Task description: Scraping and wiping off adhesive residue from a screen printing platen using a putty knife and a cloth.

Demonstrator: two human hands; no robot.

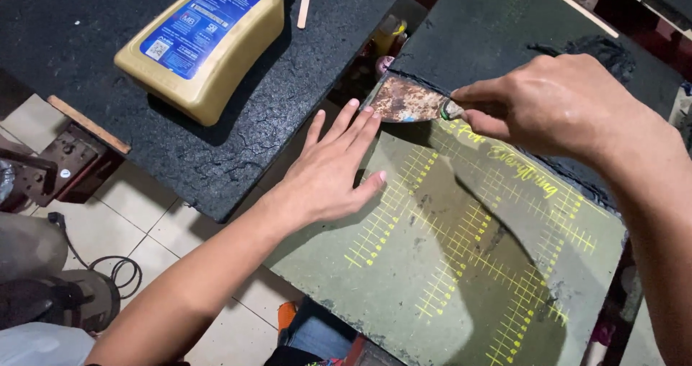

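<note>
Right hand [569,99] pinched shut on the handle end of a rusty scraper [407,100], blade flat and low, edge at the boundary where black paste [504,27] meets the bare part of the green cutting mat [440,265]. Left hand [333,170] open, fingers spread and flat, pressing the mat's left edge, holding nothing, fingertips just beside the blade's near side. Scraper at the mat's upper left corner, tip reaching past the mat edge toward the gap between the boards.

Risks, judged from this:
- Blade slip toward the left fingertips; cause: fingers almost touching the rusty edge, push direction unclear from this view.
- Gouged mat or scraped-off yellow grid lines; cause: blade tilted too steep on the green surface.
- Mat sliding off its support; cause: left palm only on the edge, near corner apparently overhanging the floor, though support underneath hard to see.
- Paste smeared over the cleared part; cause: loaded blade dragged back over it.

Further out from the mat: black textured board [238,113] to the left, tan oil bottle [205,41] with blue label lying on it, thin wooden stick [305,2] beside the bottle. Tiled floor [137,207] below-left of the mat, black cable [119,269] coiled there.
</note>
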